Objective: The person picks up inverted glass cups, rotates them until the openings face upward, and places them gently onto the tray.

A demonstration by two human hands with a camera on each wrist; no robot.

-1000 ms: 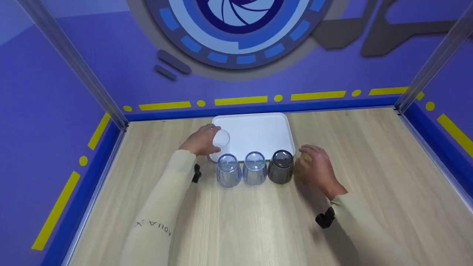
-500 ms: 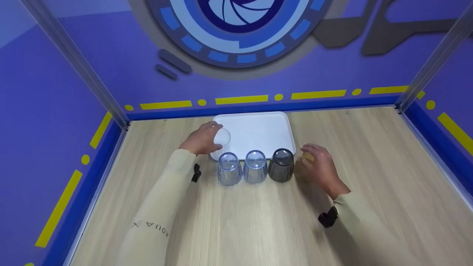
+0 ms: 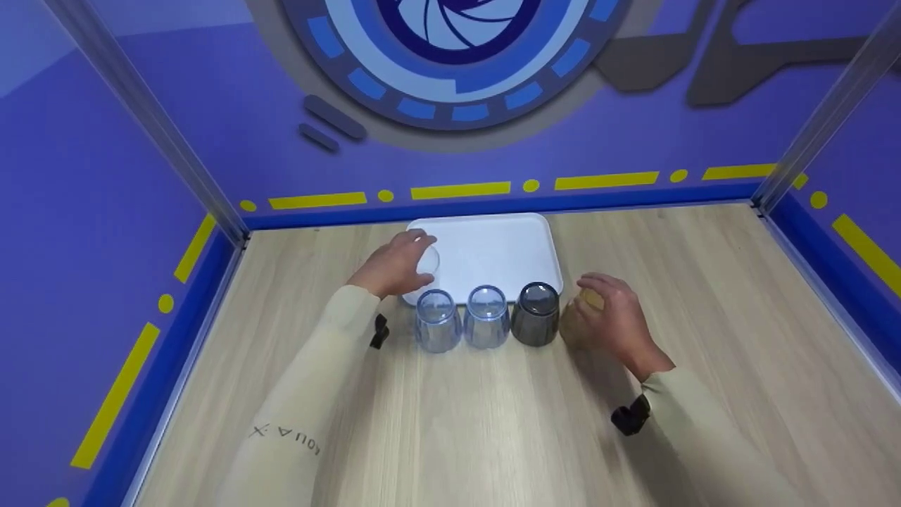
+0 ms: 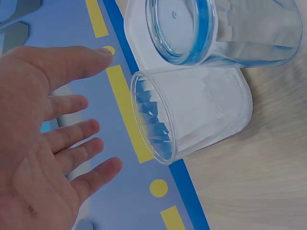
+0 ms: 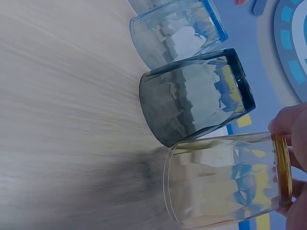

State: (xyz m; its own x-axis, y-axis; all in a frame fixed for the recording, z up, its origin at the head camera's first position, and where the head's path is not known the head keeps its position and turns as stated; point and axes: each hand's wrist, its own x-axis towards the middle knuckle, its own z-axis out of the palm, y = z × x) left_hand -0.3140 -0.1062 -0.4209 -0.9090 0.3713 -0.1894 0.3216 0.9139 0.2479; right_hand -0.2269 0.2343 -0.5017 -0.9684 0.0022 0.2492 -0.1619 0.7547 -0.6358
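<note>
A clear glass (image 4: 192, 115) stands rim up at the left end of the white tray (image 3: 493, 246). My left hand (image 3: 395, 266) hovers over it, thumb and fingers spread, and in the left wrist view they are apart from the rim. My right hand (image 3: 619, 324) pinches the base of an upside-down amber glass (image 5: 220, 182) between thumb and fingers. Whether its rim touches the table cannot be told. Left of it, a smoke-grey glass (image 3: 536, 320) stands upside down.
Two upside-down pale blue glasses, a left one (image 3: 438, 327) and a middle one (image 3: 487, 324), stand in a row with the grey glass along the tray's front edge. Purple-blue panels (image 3: 450, 162) wall in the wooden table (image 3: 457, 422) at the back and sides.
My left hand has shifted slightly right, over the clear glass, covering more of it in the head view. My right hand and the amber glass have edged slightly right.
</note>
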